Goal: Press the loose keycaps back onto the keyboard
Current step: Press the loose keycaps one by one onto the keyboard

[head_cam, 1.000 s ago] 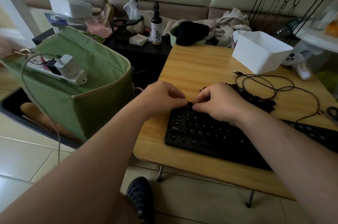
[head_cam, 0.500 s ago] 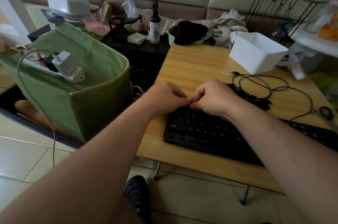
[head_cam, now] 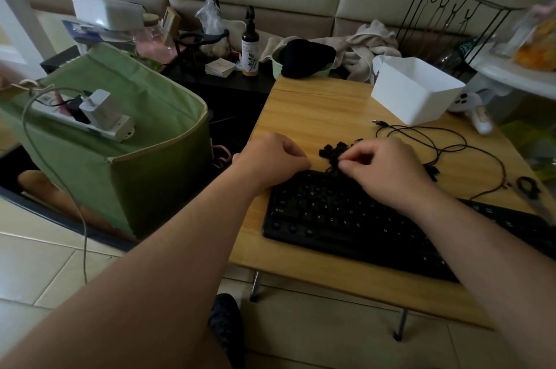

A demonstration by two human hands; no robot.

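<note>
pinching a keycap from the pile with our right hand; left hand curled, holding nothing visible, at the keyboard's far corner.

keyboard: black, full-size, flat on the wooden table near its front edge, running at a slant with its left end closer to the table's middle and its right end toward the table's right side; white letters show on the fitted keys; its upper left rows are partly hidden, so gaps cannot be told.
loose keycaps: small black caps in a scattered heap on the table, just behind the keyboard's upper left edge; some lie tilted or overturned; a few more lie further right along that back edge.
</note>
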